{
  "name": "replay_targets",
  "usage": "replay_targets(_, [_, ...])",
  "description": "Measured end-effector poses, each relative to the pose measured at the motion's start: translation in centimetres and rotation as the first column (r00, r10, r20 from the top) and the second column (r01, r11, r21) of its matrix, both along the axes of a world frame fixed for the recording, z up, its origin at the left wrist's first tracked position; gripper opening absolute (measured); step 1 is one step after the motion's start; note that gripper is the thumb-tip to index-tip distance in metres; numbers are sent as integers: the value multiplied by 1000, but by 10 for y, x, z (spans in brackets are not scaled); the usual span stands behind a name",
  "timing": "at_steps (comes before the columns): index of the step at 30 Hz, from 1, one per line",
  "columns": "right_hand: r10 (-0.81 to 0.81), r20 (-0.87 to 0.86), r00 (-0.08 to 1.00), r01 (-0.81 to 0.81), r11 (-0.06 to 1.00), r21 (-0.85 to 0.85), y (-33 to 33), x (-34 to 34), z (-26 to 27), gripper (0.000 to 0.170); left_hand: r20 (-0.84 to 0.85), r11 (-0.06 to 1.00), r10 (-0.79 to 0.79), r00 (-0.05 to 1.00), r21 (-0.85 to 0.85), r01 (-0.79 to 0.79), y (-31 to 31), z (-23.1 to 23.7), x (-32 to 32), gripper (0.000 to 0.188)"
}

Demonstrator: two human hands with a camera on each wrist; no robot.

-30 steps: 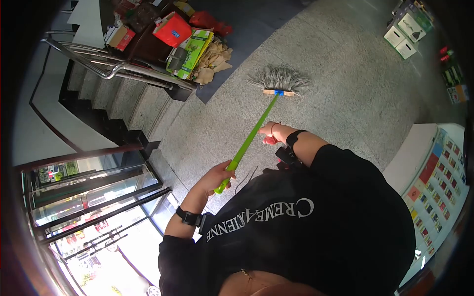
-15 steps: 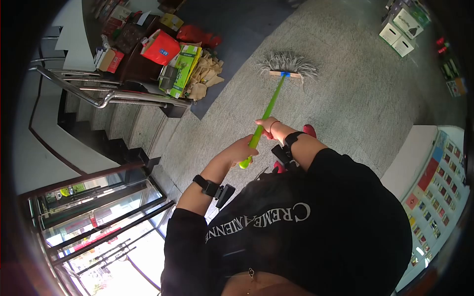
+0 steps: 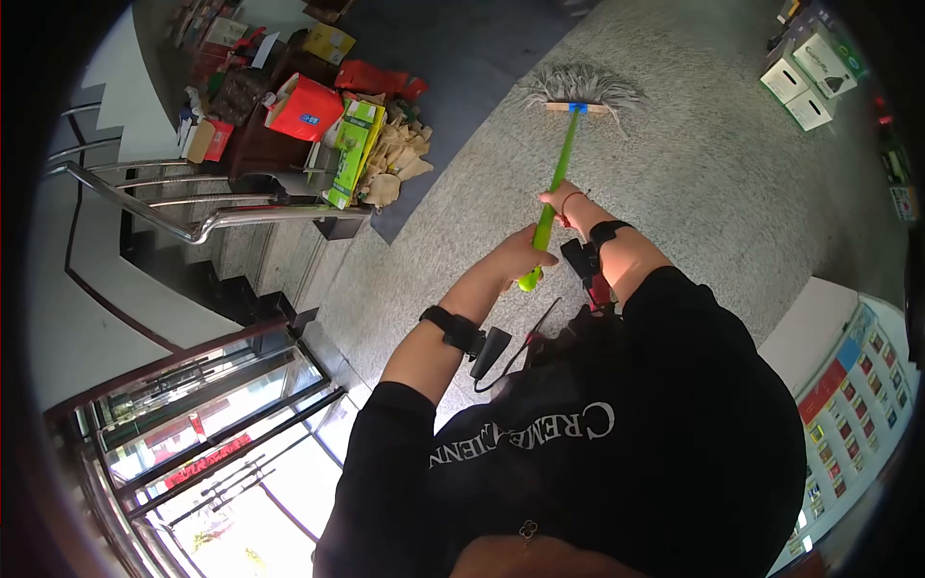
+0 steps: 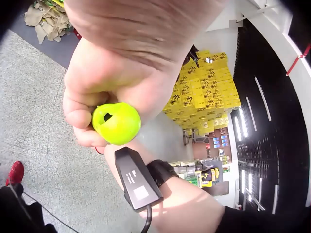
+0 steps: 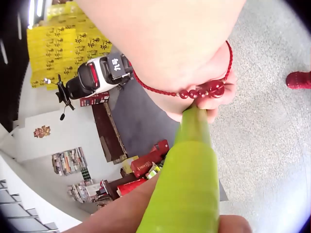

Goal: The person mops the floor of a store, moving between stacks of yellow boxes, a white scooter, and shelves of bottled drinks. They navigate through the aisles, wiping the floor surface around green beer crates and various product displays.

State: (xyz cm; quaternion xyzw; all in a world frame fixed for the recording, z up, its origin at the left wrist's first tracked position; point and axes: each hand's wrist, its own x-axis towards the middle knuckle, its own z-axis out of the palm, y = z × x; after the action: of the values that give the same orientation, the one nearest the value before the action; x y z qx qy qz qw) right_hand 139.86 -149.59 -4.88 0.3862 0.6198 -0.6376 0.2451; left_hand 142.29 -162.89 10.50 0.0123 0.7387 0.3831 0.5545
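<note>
A string mop with grey strands (image 3: 588, 87) lies on the speckled floor at the top of the head view, its wooden bar held by a blue clamp (image 3: 578, 108). From there a bright green handle (image 3: 565, 159) runs back toward the body. My left hand (image 3: 520, 256) grips the handle near its end; the left wrist view shows the rounded green end cap (image 4: 116, 124) sticking out of the fist. Further along, my right hand (image 3: 561, 200) holds the handle, a red beaded bracelet (image 5: 201, 91) on its wrist.
Left of the mop, a red bag (image 3: 303, 108), a green carton (image 3: 356, 154) and flattened cardboard (image 3: 397, 159) are piled by a metal stair railing (image 3: 198, 229). White boxes (image 3: 809, 87) stand at the upper right, a display counter (image 3: 819, 318) at the right. A scooter (image 5: 90, 77) shows behind.
The mop head has slid away and slightly right across the floor. Both hands have moved forward with it, and the left hand has come closer to the right hand.
</note>
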Motion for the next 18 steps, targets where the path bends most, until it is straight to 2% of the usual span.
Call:
replay_targets(2, [66,45,997,-60,990,-127,2,0,-11,22,-41,999,-33,999,-34,31,-5,-8,2,46])
replay_targets(4, [46,71,996,-35,988,-150,-10,6,-2,24,-88,996,-69,994,-71,62,-21,-15,7,50])
replay_targets(6, [124,132,984,-102,982,-160,-26,20,16,27,-101,988,-137,985,-84,129,-47,-18,21,62])
replay_targets(7, [129,128,983,-108,981,-159,-37,27,10,27,-58,987,-128,990,-100,122,-57,-5,28,70])
replay_targets(9, [194,179,965,-136,948,-289,-69,43,-13,33,1,991,-98,995,-91,98,-89,6,43,71])
replay_targets(10, [200,173,964,-144,946,-289,-83,50,-16,33,59,994,-74,996,-81,79,-106,10,50,72])
replay_targets(12, [238,225,945,-93,854,-512,-114,70,-18,33,63,994,-78,995,-72,82,-143,16,68,72])
replay_targets(14, [257,201,945,-123,851,-511,-144,96,-19,27,70,994,-85,994,-61,90,-177,24,89,71])
replay_targets(16, [334,209,919,-146,783,-605,-175,121,-18,27,76,995,-71,995,-58,76,-206,36,113,71])
replay_targets(17, [331,206,921,-156,796,-585,-188,135,-17,28,68,996,-65,996,-55,68,-219,40,122,71])
replay_targets(18, [358,209,910,-187,805,-564,-201,146,-15,29,52,990,-125,991,-61,128,-232,43,132,70])
